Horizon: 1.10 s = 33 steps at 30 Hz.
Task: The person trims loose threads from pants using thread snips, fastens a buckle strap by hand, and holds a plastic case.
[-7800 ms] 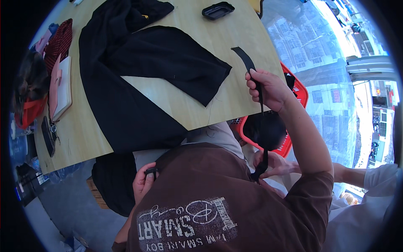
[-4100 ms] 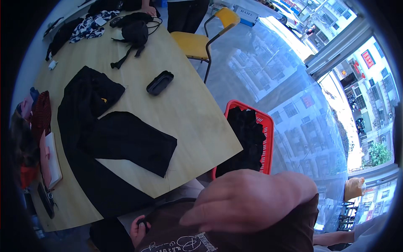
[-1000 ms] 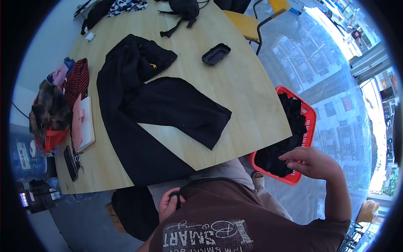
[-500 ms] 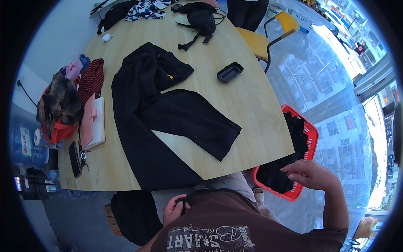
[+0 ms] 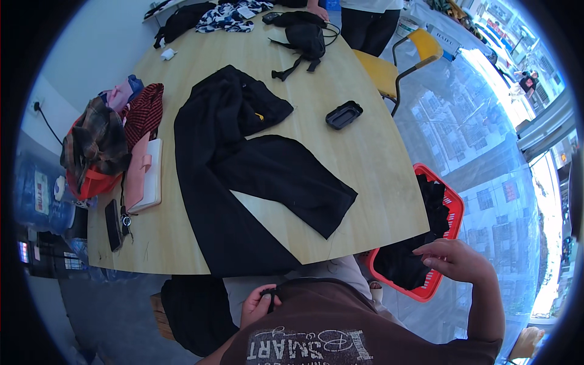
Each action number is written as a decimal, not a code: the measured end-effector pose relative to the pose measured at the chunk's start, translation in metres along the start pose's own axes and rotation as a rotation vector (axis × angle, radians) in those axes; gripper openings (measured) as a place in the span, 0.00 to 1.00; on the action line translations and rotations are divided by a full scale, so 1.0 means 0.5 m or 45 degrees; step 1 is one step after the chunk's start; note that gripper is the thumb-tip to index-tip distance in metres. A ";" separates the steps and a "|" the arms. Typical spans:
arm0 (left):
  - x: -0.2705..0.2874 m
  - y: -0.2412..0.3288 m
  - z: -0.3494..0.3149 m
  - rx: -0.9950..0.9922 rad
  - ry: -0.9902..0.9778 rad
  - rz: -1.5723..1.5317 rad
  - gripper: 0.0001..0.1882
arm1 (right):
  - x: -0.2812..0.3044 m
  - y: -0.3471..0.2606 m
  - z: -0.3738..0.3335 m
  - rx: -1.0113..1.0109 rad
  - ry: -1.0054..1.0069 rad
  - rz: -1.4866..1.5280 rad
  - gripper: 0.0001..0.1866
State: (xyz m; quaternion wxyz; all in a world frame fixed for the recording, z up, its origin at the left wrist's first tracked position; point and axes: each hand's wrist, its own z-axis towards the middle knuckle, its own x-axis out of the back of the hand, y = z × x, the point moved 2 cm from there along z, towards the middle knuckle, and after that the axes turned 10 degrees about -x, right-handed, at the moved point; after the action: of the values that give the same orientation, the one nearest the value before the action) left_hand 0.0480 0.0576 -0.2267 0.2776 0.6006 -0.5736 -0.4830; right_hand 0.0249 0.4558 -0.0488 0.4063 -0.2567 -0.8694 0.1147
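My left hand [image 5: 258, 306] is closed at my waist, with a small black object [image 5: 271, 295] between thumb and fingers; its kind does not show. My right hand [image 5: 456, 260] hangs over a red basket [image 5: 453, 210], to the right of the table's near edge. Its fingers stretch leftward, the thumb a little apart below them, and I see nothing in them. Black cloth [image 5: 401, 261] fills the basket. On the table lies a pair of black trousers [image 5: 213, 164], one leg reaching the near edge and the other spread to the right, with a small yellow spot near the top.
A black tray [image 5: 344, 115] sits right of the trousers on the wooden table [image 5: 383, 182]. At left are a pink notebook [image 5: 141, 173], a phone [image 5: 113, 225] and a bag of clothes [image 5: 94, 146]. A black bag [image 5: 304, 39], a person [image 5: 371, 24] and a yellow chair [image 5: 380, 70] are farther off.
The view has shifted slightly, so the table's things sit a little farther right. More of the person at the far end shows, one hand at the table. My hands keep nearly the same pose.
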 end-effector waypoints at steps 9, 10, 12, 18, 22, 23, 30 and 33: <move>0.002 -0.002 -0.007 -0.018 0.002 -0.041 0.15 | 0.001 -0.005 -0.001 0.008 0.004 0.019 0.12; 0.003 -0.003 -0.007 -0.011 -0.002 -0.044 0.15 | 0.003 -0.008 -0.008 0.008 0.020 0.010 0.12; 0.004 -0.007 -0.005 0.009 -0.016 -0.050 0.15 | 0.006 -0.012 -0.025 -0.001 0.053 -0.005 0.12; 0.013 -0.008 -0.001 -0.026 -0.045 -0.024 0.16 | 0.006 0.023 -0.019 0.113 0.097 0.060 0.12; 0.024 0.000 -0.006 0.010 -0.034 -0.012 0.16 | -0.006 0.044 -0.026 0.101 0.105 0.087 0.11; 0.025 0.000 -0.008 0.000 -0.023 -0.001 0.16 | -0.013 0.049 -0.028 0.133 0.113 0.087 0.10; 0.013 -0.002 0.002 0.024 -0.055 0.031 0.16 | -0.045 0.090 -0.030 0.020 -0.023 0.145 0.11; 0.010 -0.002 0.002 0.015 -0.042 0.035 0.16 | -0.052 0.100 -0.031 -0.017 -0.033 0.132 0.10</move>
State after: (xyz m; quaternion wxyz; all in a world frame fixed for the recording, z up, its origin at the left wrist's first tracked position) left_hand 0.0468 0.0530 -0.2292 0.2713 0.5861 -0.5891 -0.4856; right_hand 0.0686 0.4837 -0.0760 0.3867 -0.3025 -0.8609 0.1333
